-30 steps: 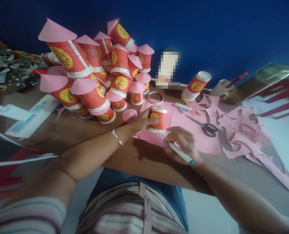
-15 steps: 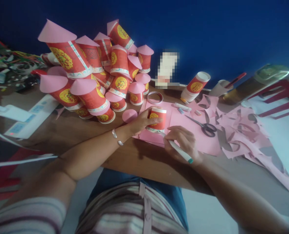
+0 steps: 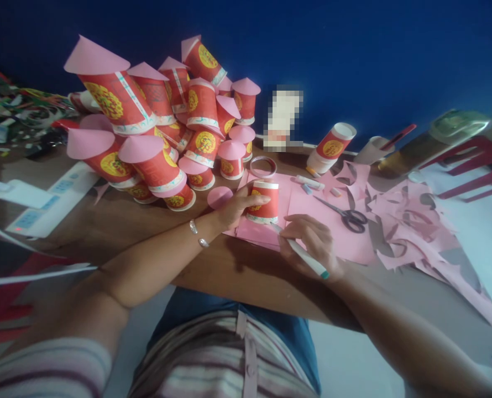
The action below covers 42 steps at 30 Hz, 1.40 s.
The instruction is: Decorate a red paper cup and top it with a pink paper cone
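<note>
My left hand (image 3: 238, 208) is wrapped round a red paper cup (image 3: 269, 209) with a yellow emblem and a white band along its lower edge. Between the fingers of my right hand (image 3: 310, 239) is a white marker (image 3: 308, 260) with a green end. Its tip lies close to the cup's lower white band; whether it touches I cannot tell. Under both hands are sheets of pink paper (image 3: 254, 233). A small pink paper cone (image 3: 220, 197) sits just left of the cup. Black-handled scissors (image 3: 354, 220) lie on the paper to the right of my right hand.
Several red cups with pink cone tops (image 3: 204, 145) are piled at the back left. A white power strip (image 3: 51, 196) lies at the left. Tape (image 3: 263, 166), stacked cups (image 3: 336, 142), a white cup (image 3: 372, 149) and pink paper scraps (image 3: 420, 232) occupy the back and right.
My left hand has turned the cup slightly and shifted it a little left. The marker in my right hand stays almost in place near the cup's lower edge.
</note>
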Each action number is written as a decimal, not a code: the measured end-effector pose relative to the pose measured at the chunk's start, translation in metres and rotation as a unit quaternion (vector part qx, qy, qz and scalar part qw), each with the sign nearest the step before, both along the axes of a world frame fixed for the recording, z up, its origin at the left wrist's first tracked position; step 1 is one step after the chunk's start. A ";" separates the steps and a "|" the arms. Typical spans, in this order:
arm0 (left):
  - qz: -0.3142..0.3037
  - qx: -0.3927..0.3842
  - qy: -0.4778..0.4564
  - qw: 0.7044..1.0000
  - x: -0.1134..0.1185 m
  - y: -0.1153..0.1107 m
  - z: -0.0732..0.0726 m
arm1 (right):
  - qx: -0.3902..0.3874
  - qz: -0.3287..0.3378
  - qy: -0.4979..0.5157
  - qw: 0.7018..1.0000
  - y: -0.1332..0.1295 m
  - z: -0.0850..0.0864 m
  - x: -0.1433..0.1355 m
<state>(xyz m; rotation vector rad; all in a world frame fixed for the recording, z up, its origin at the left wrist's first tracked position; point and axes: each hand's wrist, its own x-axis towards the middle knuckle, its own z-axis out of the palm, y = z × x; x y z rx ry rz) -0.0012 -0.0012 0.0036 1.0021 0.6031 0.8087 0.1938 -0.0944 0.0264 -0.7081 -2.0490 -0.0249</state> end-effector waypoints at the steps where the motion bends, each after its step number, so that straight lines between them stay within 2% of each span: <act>1: -0.002 0.002 0.001 1.000 0.000 0.001 -0.001 | 0.002 -0.002 0.002 1.000 0.000 0.000 0.000; 16: -0.004 -0.006 0.000 1.000 -0.001 0.005 -0.011 | -0.012 -0.013 -0.003 1.000 -0.001 -0.002 0.000; 22: -0.015 0.005 -0.004 1.000 -0.001 0.005 -0.010 | -0.015 -0.007 -0.002 1.000 -0.002 -0.003 0.001; 31: 0.023 -0.001 -0.029 0.999 0.002 0.004 -0.004 | 0.007 -0.001 0.001 1.000 -0.001 0.001 -0.003; 36: 0.023 -0.035 -0.024 0.999 0.001 0.005 -0.006 | -0.005 -0.005 0.004 1.000 0.000 -0.003 0.000; 42: 0.024 -0.031 -0.021 0.999 -0.001 0.007 -0.010 | -0.031 0.027 0.016 0.999 -0.002 -0.006 0.000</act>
